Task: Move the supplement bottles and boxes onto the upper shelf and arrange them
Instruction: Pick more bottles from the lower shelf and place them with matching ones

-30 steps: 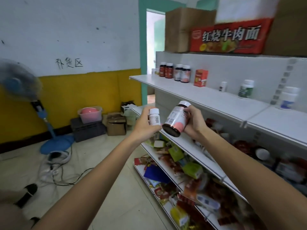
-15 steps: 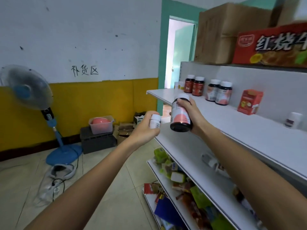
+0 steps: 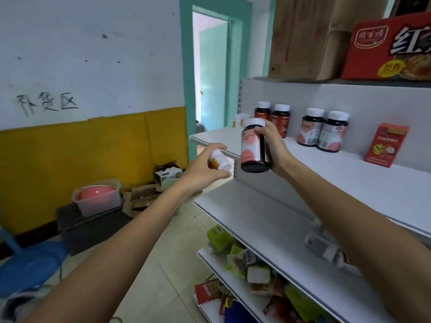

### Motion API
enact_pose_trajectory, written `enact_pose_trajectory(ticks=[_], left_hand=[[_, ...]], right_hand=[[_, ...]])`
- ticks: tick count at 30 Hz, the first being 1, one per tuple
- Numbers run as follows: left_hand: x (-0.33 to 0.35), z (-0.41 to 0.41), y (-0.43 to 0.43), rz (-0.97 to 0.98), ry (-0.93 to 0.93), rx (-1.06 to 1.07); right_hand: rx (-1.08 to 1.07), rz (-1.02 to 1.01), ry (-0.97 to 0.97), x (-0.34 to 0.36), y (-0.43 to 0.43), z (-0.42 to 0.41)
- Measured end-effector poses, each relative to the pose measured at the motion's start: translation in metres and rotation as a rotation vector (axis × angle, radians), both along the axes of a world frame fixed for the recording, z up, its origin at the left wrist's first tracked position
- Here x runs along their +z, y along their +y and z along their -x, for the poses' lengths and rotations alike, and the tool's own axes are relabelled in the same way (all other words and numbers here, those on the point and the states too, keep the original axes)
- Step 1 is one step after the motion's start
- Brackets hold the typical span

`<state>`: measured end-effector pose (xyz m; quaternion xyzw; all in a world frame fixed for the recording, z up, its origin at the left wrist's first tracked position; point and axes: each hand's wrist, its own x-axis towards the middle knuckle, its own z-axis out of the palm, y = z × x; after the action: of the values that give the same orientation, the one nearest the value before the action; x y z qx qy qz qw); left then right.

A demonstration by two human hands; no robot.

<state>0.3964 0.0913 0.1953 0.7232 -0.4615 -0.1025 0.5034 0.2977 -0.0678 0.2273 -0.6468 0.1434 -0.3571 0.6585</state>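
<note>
My right hand (image 3: 274,145) grips a dark bottle with a pink label and white cap (image 3: 253,146), held upright just in front of the upper shelf (image 3: 349,178). My left hand (image 3: 205,167) holds a small white bottle (image 3: 220,160), tilted, left of the shelf's end. On the upper shelf stand two dark bottles with red labels (image 3: 281,120), two dark bottles with pink labels (image 3: 323,130), a red box (image 3: 386,144) and small white bottles (image 3: 240,118) at the far end.
Cardboard boxes (image 3: 303,38) and a red noodle carton (image 3: 391,47) sit on top. The lower shelves (image 3: 268,227) hold a lying bottle (image 3: 324,247) and snack packets (image 3: 245,264). On the floor are a crate with a tub (image 3: 98,199), boxes and a blue fan base (image 3: 28,264).
Both hands have moved closer to the far end of the upper shelf. The dark bottle now stands upright. The small white bottle has tipped over in my left hand.
</note>
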Motion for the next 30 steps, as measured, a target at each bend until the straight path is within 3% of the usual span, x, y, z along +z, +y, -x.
enact_pose_trajectory(ticks=[5,13,17,20,25,30], left_hand=[[0.008,-0.046,-0.029,-0.061,0.058,-0.136],[0.006,-0.085,-0.105,-0.03,0.168,-0.252],[0.009,-0.096,-0.144,-0.08,0.069,-0.252],[0.009,-0.106,-0.169,-0.103,0.113,-0.338],[0.006,-0.126,-0.208,-0.067,0.002,-0.342],[0.002,-0.141,-0.239,-0.054,-0.074,-0.369]], right_hand=[[-0.217,0.006,-0.023,0.007,-0.022,-0.024],[-0.715,0.296,0.114,0.0,-0.073,-0.015],[-0.837,0.462,0.203,0.0,-0.109,-0.016],[-0.95,0.603,0.341,-0.008,-0.132,-0.018],[-1.162,0.705,0.5,-0.011,-0.153,-0.02],[-1.197,0.721,0.565,-0.011,-0.153,-0.022]])
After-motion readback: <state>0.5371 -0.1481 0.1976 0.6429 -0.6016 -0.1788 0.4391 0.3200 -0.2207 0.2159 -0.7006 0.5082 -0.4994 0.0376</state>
